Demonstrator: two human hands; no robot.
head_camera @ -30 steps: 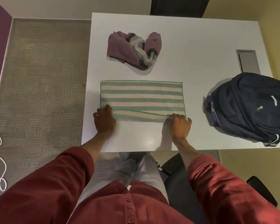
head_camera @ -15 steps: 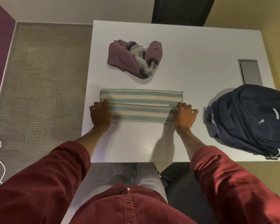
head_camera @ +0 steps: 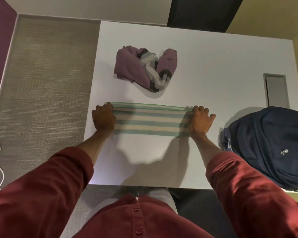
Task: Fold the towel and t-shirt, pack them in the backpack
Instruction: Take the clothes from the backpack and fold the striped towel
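Now: white table [head_camera: 213,66] on grey carpet [head_camera: 46,83]. Folded striped towel [head_camera: 151,120] lies mid-table; left hand [head_camera: 104,119] and right hand [head_camera: 199,121] grip its ends. T-shirt [head_camera: 144,69] lies crumpled beyond; backpack [head_camera: 272,143] overhangs the table's right edge.

T-shirt [head_camera: 144,70] behind towel [head_camera: 151,120]; backpack [head_camera: 268,145] right, on table [head_camera: 213,66].

One towel [head_camera: 150,121], one t-shirt [head_camera: 127,69], one backpack [head_camera: 265,143]
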